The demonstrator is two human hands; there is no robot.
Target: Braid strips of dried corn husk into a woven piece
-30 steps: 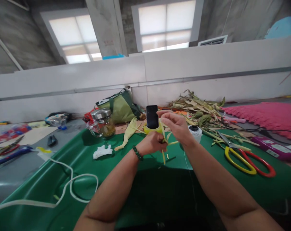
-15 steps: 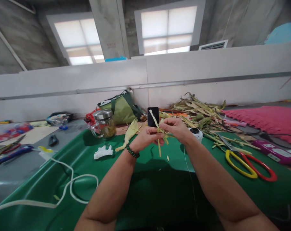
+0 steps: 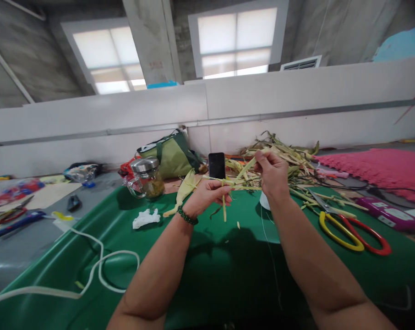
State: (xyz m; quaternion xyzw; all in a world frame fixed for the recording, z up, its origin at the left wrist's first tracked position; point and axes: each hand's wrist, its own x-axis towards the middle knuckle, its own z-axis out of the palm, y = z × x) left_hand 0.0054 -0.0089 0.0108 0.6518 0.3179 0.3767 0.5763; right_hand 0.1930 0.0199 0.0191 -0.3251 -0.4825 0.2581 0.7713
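Observation:
Above the green mat (image 3: 207,270), my left hand (image 3: 207,197) pinches several crossed strips of corn husk (image 3: 224,208), one of them hanging straight down below the fingers. To the right and a bit higher, my right hand (image 3: 272,172) grips the end of a pale green husk strip (image 3: 246,169), which slants up from my left hand. A dark phone (image 3: 216,165) stands upright just behind the hands. Partly hidden by my right wrist is a white spool of thread (image 3: 264,200), with a thread trailing over the mat. A folded husk piece (image 3: 184,190) lies left of my left hand.
A glass jar mug (image 3: 149,181) stands before a green bag (image 3: 173,156). Scissors (image 3: 345,231) with yellow and red handles lie right, near a purple device (image 3: 389,213). Dried husks (image 3: 293,158) pile up behind. Crumpled tissue (image 3: 146,218) and a white cable (image 3: 101,256) lie left.
My right hand has moved right and up, away from my left hand, drawing a husk strip out with it. The left hand keeps its hold in nearly the same place.

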